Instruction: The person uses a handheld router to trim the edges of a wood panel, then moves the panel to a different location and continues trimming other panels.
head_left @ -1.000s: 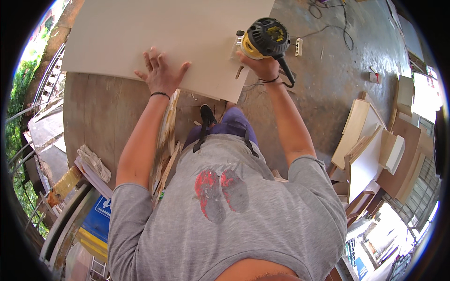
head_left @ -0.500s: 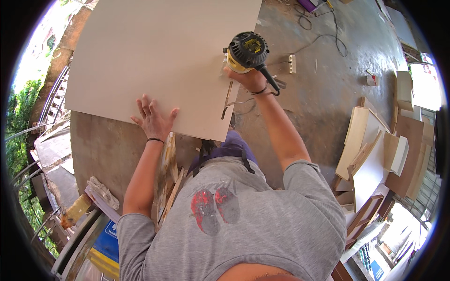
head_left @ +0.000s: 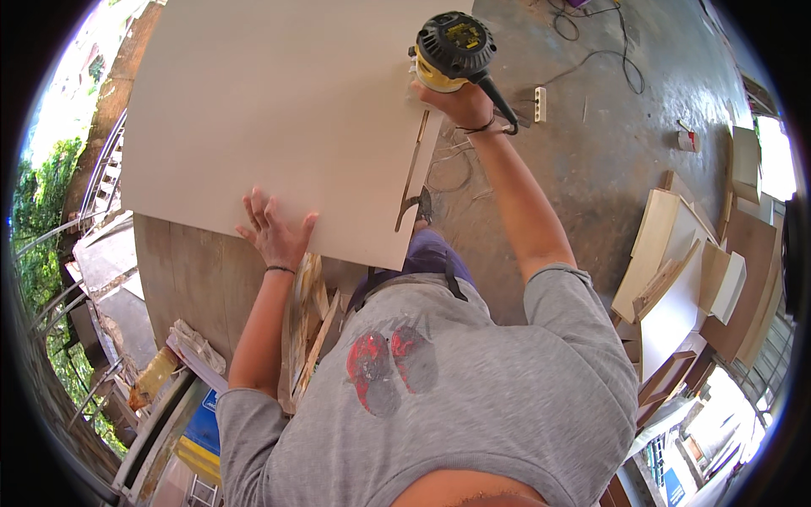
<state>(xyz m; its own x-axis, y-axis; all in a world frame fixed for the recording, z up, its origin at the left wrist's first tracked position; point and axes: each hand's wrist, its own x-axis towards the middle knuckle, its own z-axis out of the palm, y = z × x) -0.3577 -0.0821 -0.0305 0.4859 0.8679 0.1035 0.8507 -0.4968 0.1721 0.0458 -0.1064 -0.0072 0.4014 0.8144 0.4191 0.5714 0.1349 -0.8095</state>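
A large pale panel (head_left: 270, 110) lies in front of me. Near its right edge, my right hand (head_left: 463, 103) is closed around the lower body of a yellow and black router (head_left: 454, 52). The tool stands upright on the panel, its bit hidden beneath it. From the router a narrow dark slot (head_left: 412, 169) runs back toward the panel's near right corner. A dark curved piece (head_left: 422, 204) shows at the slot's near end. My left hand (head_left: 279, 232) rests on the panel's near edge with fingers spread, holding nothing.
A white power strip (head_left: 540, 105) and dark cable (head_left: 596, 55) lie on the floor to the right, with a small paint pot (head_left: 688, 139) farther off. Boards and box-like wooden pieces (head_left: 663, 245) are stacked at the right. Timber offcuts (head_left: 308, 325) stand below my left hand.
My right hand has pushed the router farther away along the panel's right edge, and more of the dark slot shows behind it. The left hand stays flat on the panel.
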